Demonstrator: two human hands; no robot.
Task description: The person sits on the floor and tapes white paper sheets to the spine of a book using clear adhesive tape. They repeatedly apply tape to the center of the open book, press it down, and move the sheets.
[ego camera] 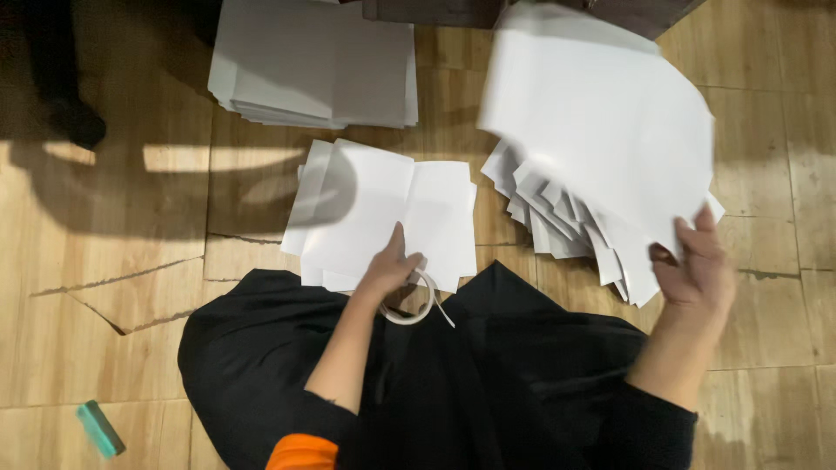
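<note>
So, a white sheet [610, 122] is being gripped by the right hand [697, 265], fingers closed on its lower edge, arm raised and bent outward. Below those fingers, a fanned pile [557, 218] is being left unsorted. The left hand [392, 265] is being pressed flat, fingers spread, on the folded stack [383, 209], a tape roll [414, 305] just under the fingertips. Roughly midway, judging by the third stack [313, 61] beyond.

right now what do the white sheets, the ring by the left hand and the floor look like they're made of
White sheets: thin matte paper, apparently; the lifted one bends in the right hand.
Ring at the left hand: looks like a clear tape roll, glossy plastic with a loose tail.
Floor: wood-look tiles or planks, slightly shiny, cracked; true material unclear.
</note>
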